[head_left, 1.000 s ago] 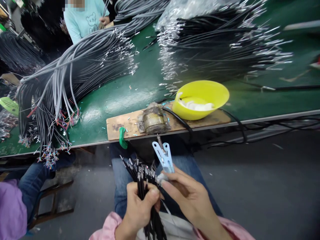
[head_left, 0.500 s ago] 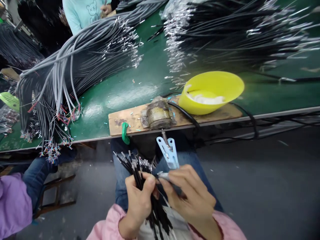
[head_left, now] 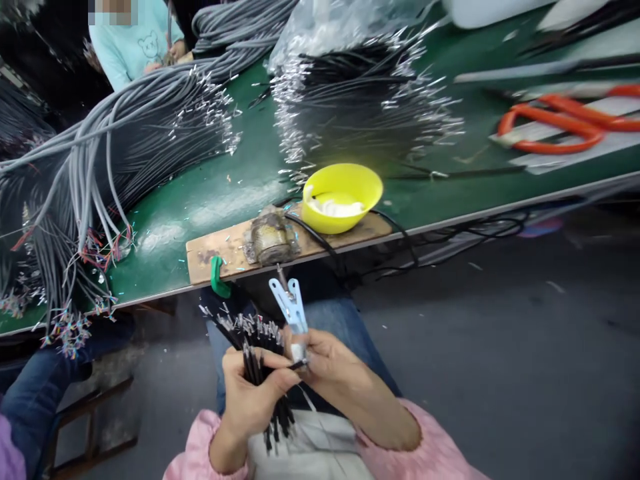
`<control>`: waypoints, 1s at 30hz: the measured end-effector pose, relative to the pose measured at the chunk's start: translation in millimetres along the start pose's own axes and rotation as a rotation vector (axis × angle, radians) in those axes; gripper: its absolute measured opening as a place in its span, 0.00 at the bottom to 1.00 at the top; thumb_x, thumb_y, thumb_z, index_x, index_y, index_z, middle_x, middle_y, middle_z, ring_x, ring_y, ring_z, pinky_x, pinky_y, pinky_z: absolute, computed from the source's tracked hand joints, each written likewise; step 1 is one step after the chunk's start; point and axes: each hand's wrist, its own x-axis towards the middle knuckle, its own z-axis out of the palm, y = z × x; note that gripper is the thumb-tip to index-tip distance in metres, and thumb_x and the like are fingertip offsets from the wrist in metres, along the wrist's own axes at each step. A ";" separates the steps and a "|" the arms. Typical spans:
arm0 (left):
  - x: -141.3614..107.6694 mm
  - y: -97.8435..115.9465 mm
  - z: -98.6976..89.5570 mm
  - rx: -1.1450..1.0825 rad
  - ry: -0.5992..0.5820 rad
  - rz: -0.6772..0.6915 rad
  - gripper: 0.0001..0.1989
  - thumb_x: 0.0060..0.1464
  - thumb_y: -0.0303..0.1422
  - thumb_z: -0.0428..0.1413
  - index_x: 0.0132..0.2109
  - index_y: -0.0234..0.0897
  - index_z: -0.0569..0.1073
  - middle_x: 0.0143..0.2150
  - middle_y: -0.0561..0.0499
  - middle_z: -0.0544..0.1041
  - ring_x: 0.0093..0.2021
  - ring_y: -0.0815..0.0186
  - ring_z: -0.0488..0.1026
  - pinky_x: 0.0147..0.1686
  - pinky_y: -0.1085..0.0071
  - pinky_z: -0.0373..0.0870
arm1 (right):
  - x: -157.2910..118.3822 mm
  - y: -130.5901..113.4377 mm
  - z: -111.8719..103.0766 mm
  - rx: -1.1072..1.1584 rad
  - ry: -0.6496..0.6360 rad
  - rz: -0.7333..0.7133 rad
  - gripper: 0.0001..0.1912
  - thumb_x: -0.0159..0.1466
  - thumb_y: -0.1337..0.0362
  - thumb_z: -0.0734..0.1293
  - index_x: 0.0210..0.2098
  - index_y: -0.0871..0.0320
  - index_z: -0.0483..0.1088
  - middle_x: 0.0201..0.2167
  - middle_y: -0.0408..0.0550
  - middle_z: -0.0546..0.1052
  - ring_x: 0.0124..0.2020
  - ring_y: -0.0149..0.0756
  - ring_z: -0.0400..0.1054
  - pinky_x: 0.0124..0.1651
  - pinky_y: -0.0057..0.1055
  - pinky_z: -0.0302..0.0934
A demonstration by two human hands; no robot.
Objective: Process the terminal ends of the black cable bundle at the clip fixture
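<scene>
My left hand [head_left: 255, 393] is wrapped round a bundle of black cables [head_left: 255, 367] with stripped, silvery ends pointing up and left. Its thumb and forefinger pinch one cable whose end reaches toward my right hand. My right hand [head_left: 325, 360] has its fingers closed around the lower part of a light blue clip [head_left: 291, 303], right beside that cable end. The clip hangs from the shaft of a small motor [head_left: 273, 240], which is fixed on a wooden board [head_left: 200, 259]. What lies between my right fingertips is partly hidden.
A yellow bowl [head_left: 345, 193] with white material stands on the board, near a green clamp [head_left: 218, 277]. Grey cables [head_left: 100, 133] and black cables [head_left: 350, 113] cover the green table [head_left: 260, 173]. Orange-handled scissors [head_left: 550, 130] lie right. A person [head_left: 130, 47] sits across.
The view has shifted right, bringing the scissors in. My right hand has closed in around the clip's lower end, and one cable in my left hand now points toward it.
</scene>
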 end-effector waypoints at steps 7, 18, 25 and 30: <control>0.0 1.3 2.3 0.128 0.091 0.177 0.06 0.43 0.35 0.64 0.25 0.37 0.79 0.21 0.50 0.80 0.22 0.64 0.76 0.27 0.70 0.75 | 12.7 -22.8 -13.4 -0.413 0.271 -0.239 0.13 0.56 0.57 0.68 0.21 0.58 0.69 0.18 0.40 0.65 0.21 0.29 0.58 0.24 0.26 0.54; -13.3 -19.2 3.4 0.249 0.145 0.351 0.04 0.45 0.30 0.62 0.32 0.42 0.80 0.26 0.51 0.82 0.28 0.60 0.79 0.33 0.67 0.77 | -20.2 -11.1 13.1 -1.284 0.379 -0.998 0.09 0.55 0.77 0.66 0.27 0.57 0.67 0.18 0.43 0.70 0.21 0.32 0.61 0.28 0.32 0.60; -14.9 -4.8 11.2 0.254 0.153 0.150 0.05 0.46 0.32 0.61 0.24 0.38 0.78 0.22 0.50 0.79 0.23 0.64 0.74 0.27 0.70 0.72 | -17.2 -20.4 3.2 -1.001 0.422 -0.899 0.12 0.54 0.78 0.65 0.23 0.54 0.68 0.18 0.41 0.68 0.21 0.32 0.61 0.26 0.32 0.58; -4.8 11.2 12.0 0.079 -0.034 -0.129 0.17 0.44 0.41 0.60 0.17 0.34 0.71 0.13 0.55 0.66 0.15 0.72 0.61 0.18 0.75 0.59 | -17.3 -24.1 -12.2 -0.793 0.213 -0.644 0.07 0.53 0.71 0.69 0.31 0.54 0.75 0.25 0.46 0.73 0.26 0.36 0.67 0.26 0.30 0.62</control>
